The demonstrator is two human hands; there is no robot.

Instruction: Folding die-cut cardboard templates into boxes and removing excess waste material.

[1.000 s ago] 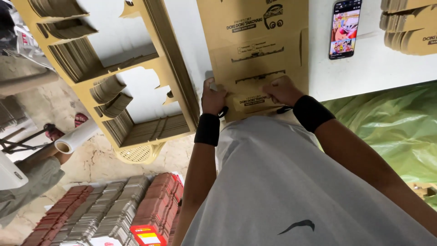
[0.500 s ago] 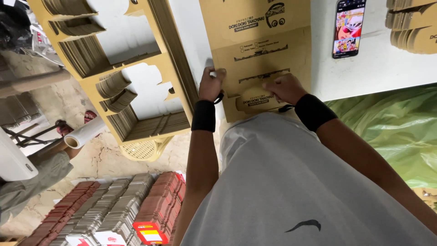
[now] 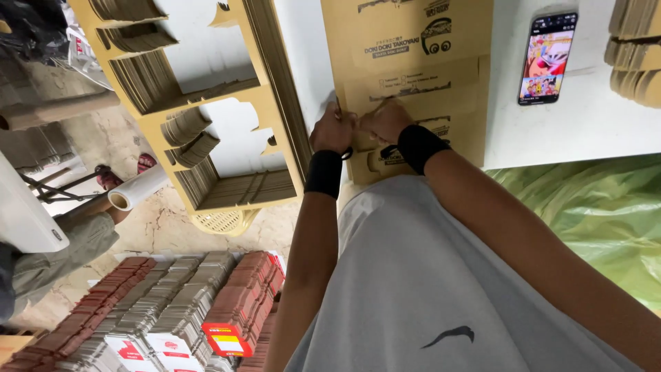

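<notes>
One head-worn camera looks steeply down the person's own chest, close to both hands at upper centre. The white table (image 3: 592,131) fills the upper right, the floor the lower left.

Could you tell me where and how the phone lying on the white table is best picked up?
Probably by its two long edges, from above: the phone lies flat and face up on the white table, with bare surface along both sides.
</notes>
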